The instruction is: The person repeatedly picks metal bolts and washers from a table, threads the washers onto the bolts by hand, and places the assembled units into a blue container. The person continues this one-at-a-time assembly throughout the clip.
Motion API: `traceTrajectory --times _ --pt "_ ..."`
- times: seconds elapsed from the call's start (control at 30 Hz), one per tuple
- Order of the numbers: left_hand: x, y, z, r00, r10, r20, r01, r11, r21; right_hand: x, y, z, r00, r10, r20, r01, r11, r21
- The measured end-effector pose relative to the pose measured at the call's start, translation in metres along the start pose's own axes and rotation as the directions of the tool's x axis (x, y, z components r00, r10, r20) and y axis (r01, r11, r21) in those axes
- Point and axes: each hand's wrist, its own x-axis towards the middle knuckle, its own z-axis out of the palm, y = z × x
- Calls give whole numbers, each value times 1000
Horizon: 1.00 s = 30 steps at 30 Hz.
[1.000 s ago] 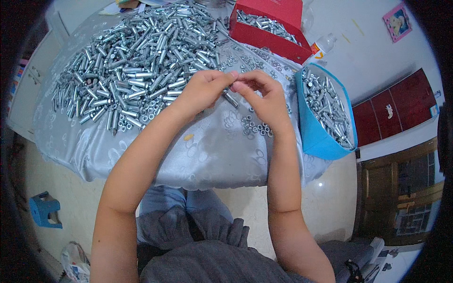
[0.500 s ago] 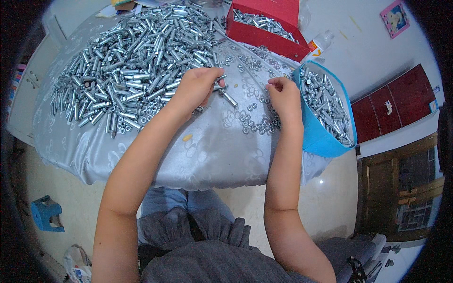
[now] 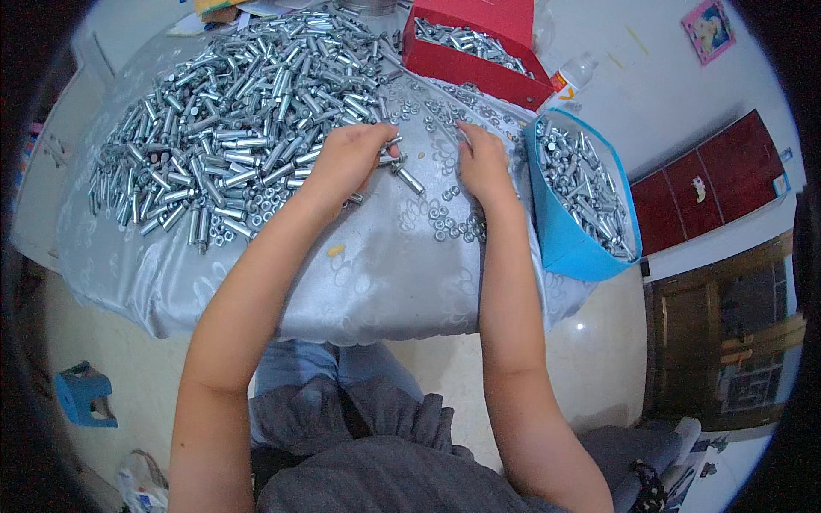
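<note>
My left hand (image 3: 349, 162) is closed at the right edge of a big pile of silver sleeve anchor bolts (image 3: 248, 111). A thin metal end of an anchor bolt (image 3: 394, 140) sticks out past its fingertips; the rest is hidden by the hand. Just right of these fingers a loose anchor bolt (image 3: 410, 179) lies slanted on the cloth. My right hand (image 3: 486, 164) hovers over or rests among scattered small nuts (image 3: 453, 224), thumb and fingers drawn together. Whatever it pinches, if anything, is too small to make out.
A blue fabric bin (image 3: 581, 248) filled with bolts stands at the right table edge. Behind it are a red box (image 3: 479, 67) of bolts and a plastic bottle (image 3: 571, 77). A silver-grey tablecloth (image 3: 376, 295) covers the table. A blue stool (image 3: 85, 398) stands on the floor at left.
My right hand has moved left and slightly up, away from the blue bin and over the nuts. The left hand stays nearly in place, still closed.
</note>
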Motion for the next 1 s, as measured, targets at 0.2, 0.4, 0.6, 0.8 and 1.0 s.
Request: traceTrajectory --times 0.2,0.4,0.6,0.8,1.0 --pt "-5 2 2 1000 24 8 -24 1000 11 -1 1 7 997 78 19 -78 997 16" --pt "-1 1 -1 1000 2 2 -2 1000 -7 -1 -6 3 989 141 49 -141 990 12" --pt "-3 0 3 999 31 -12 -31 1000 5 -2 -6 6 996 84 38 -83 996 -39" --pt "3 -5 -1 999 41 5 -41 999 -5 -1 -6 15 998 61 -12 -62 997 -47" --pt "4 -1 1 999 26 -38 -25 999 36 19 -8 22 996 -3 -94 -16 981 -196"
